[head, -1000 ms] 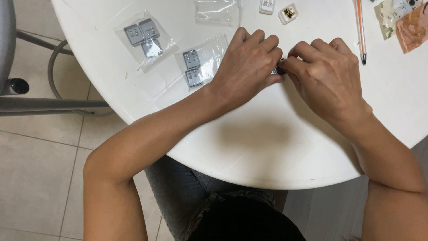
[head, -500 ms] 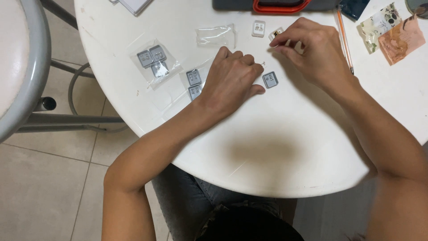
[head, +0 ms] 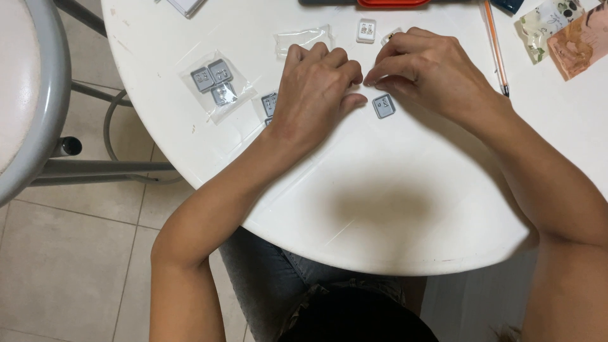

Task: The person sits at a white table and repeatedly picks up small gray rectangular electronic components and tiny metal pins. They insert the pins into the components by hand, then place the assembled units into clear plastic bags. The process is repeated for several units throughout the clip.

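Observation:
My left hand [head: 316, 95] lies with curled fingers on the end of a clear plastic bag [head: 269, 104] that holds small grey square pieces. Most of that bag is hidden under the hand. My right hand [head: 424, 69] is just to its right, fingertips pinched together close to the left knuckles. I cannot see whether anything is between them. A loose grey square piece [head: 384, 106] lies on the white round table [head: 392, 209], right below the right fingertips.
Left of the hands lies a second clear bag [head: 215, 85] with three grey squares. Behind them are an empty clear bag [head: 304, 39] and a small white square piece [head: 366, 30]. An orange pen [head: 495, 44] and paper scraps [head: 570, 35] are at the right. A grey stool [head: 31, 95] stands at the left.
A grey square came out of the bag onto the table. My right hand reached back toward the white pieces, then returned beside the left hand. The view shifted.

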